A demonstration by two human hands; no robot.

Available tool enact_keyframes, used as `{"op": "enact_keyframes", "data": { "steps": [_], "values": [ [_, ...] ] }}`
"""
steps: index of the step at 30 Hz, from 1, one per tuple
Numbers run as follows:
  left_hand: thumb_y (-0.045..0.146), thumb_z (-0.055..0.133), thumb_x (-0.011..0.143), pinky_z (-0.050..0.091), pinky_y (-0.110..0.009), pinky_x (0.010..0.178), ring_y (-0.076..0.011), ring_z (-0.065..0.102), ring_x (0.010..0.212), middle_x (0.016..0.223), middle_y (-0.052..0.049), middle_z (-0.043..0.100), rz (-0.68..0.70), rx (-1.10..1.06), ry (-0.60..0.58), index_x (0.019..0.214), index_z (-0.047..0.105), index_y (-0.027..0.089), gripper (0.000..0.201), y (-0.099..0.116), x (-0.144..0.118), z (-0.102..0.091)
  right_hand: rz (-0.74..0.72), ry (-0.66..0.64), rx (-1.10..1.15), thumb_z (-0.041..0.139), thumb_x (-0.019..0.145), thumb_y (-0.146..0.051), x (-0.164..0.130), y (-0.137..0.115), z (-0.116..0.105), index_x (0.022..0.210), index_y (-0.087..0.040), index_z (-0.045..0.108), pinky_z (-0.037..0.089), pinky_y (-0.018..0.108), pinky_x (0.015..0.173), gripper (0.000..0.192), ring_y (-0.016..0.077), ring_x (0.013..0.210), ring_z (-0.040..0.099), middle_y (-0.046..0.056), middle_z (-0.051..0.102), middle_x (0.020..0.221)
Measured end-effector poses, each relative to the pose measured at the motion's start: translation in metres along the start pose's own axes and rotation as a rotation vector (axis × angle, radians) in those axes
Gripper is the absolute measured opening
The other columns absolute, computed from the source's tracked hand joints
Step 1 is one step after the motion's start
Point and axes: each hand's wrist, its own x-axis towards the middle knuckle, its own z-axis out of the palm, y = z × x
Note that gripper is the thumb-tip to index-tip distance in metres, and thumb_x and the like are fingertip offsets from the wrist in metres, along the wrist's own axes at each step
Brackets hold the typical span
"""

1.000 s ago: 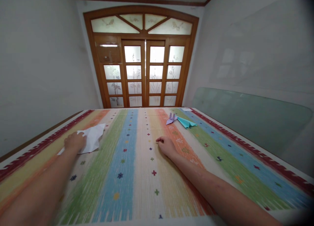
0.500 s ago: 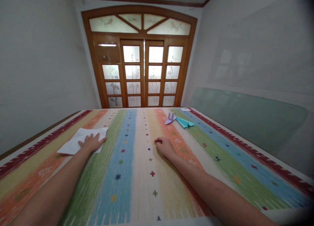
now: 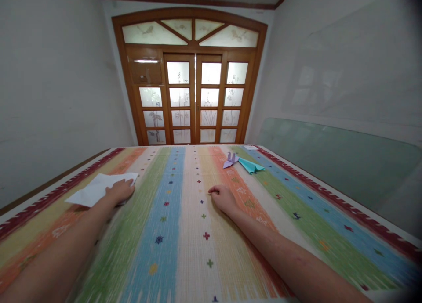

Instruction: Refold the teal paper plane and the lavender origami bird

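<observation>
Left hand (image 3: pixel 120 191) on paper (image 3: pixel 94 189); right hand (image 3: pixel 223 198) loosely clenched.
Paper lies toward the surface's (image 3: pixel 194 232) left edge, left hand over its right end; whether it grips cannot be told. Purple origami (image 3: pixel 230 161) and teal origami (image 3: pixel 251 166) sit side by side toward the far right corner.
</observation>
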Motion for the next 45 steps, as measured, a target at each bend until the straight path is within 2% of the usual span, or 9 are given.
{"op": "enact_keyframes", "data": {
  "steps": [7,12,14,17,20,25,28,32,45],
  "values": [
    [0.049,0.039,0.087,0.032,-0.071,0.097,-0.0471,0.04,0.131,0.15,-0.019,0.038,-0.104,0.006,-0.005,0.145,0.043,0.023,0.064,-0.053,-0.003,-0.005,0.018,-0.012,-0.004,0.055,0.079,-0.015,-0.001,-0.004,-0.001,0.085,-0.023,0.077,0.042,0.028,0.083,0.024,0.0198,0.093,0.063,0.004,0.073,0.095],
    [0.053,0.034,0.089,0.026,-0.072,0.1,-0.0463,0.036,0.133,0.151,-0.019,0.037,-0.126,0.012,0.035,0.145,0.042,0.024,0.064,-0.059,-0.002,0.003,0.027,-0.006,-0.011,0.055,0.078,-0.016,-0.002,-0.006,-0.002,0.085,-0.024,0.076,0.043,0.028,0.083,0.024,0.0192,0.093,0.063,0.004,0.073,0.094],
    [0.054,0.031,0.091,0.024,-0.073,0.1,-0.0462,0.036,0.133,0.15,-0.021,0.038,-0.096,0.012,0.057,0.144,0.044,0.022,0.064,-0.047,-0.003,0.001,0.025,-0.003,-0.013,0.055,0.078,-0.015,-0.003,-0.006,-0.002,0.085,-0.024,0.076,0.043,0.028,0.084,0.024,0.019,0.094,0.063,0.004,0.073,0.094],
    [0.053,0.024,0.093,0.017,-0.072,0.104,-0.0424,0.032,0.137,0.153,-0.019,0.033,-0.032,0.011,0.113,0.145,0.041,0.021,0.063,-0.011,-0.008,-0.007,0.019,-0.002,-0.014,0.054,0.078,-0.015,-0.003,-0.006,-0.003,0.086,-0.023,0.076,0.043,0.027,0.083,0.025,0.0189,0.093,0.063,0.004,0.074,0.094],
    [0.05,0.023,0.095,0.014,-0.066,0.109,-0.0396,0.028,0.14,0.15,-0.021,0.037,0.179,-0.005,0.128,0.14,0.048,0.015,0.063,0.038,-0.015,-0.009,0.008,0.004,-0.017,0.054,0.079,-0.015,-0.004,-0.006,-0.002,0.085,-0.024,0.076,0.043,0.028,0.082,0.025,0.0193,0.094,0.063,0.004,0.074,0.094],
    [0.055,0.023,0.095,0.023,-0.053,0.111,-0.0315,0.031,0.141,0.151,-0.015,0.039,0.337,-0.06,0.064,0.143,0.046,0.022,0.062,0.117,-0.031,0.012,-0.008,0.015,-0.032,0.055,0.078,-0.016,-0.002,-0.005,0.0,0.083,-0.024,0.076,0.042,0.029,0.084,0.024,0.0199,0.094,0.063,0.004,0.074,0.094],
    [0.056,0.019,0.096,0.021,-0.058,0.11,-0.0334,0.029,0.142,0.153,-0.014,0.037,0.358,-0.09,0.048,0.145,0.044,0.027,0.062,0.149,-0.04,0.025,-0.014,0.016,-0.046,0.054,0.078,-0.016,0.0,-0.004,0.001,0.084,-0.024,0.076,0.042,0.028,0.083,0.024,0.0198,0.093,0.063,0.004,0.074,0.093],
    [0.064,0.028,0.091,0.017,-0.065,0.109,-0.0401,0.025,0.142,0.154,-0.018,0.033,0.322,-0.099,0.051,0.147,0.041,0.024,0.069,0.164,-0.045,0.029,-0.031,0.014,-0.062,0.054,0.079,-0.016,0.001,-0.004,0.002,0.088,-0.023,0.076,0.042,0.028,0.084,0.025,0.0193,0.093,0.063,0.005,0.073,0.096],
    [0.066,0.028,0.091,0.018,-0.063,0.11,-0.0377,0.027,0.142,0.154,-0.015,0.034,0.294,-0.083,0.064,0.147,0.04,0.028,0.069,0.162,-0.044,0.029,-0.106,-0.021,-0.083,0.054,0.076,-0.012,0.007,-0.004,0.004,0.086,-0.02,0.077,0.041,0.028,0.089,0.026,0.0191,0.095,0.062,0.006,0.072,0.095]
  ]
}}
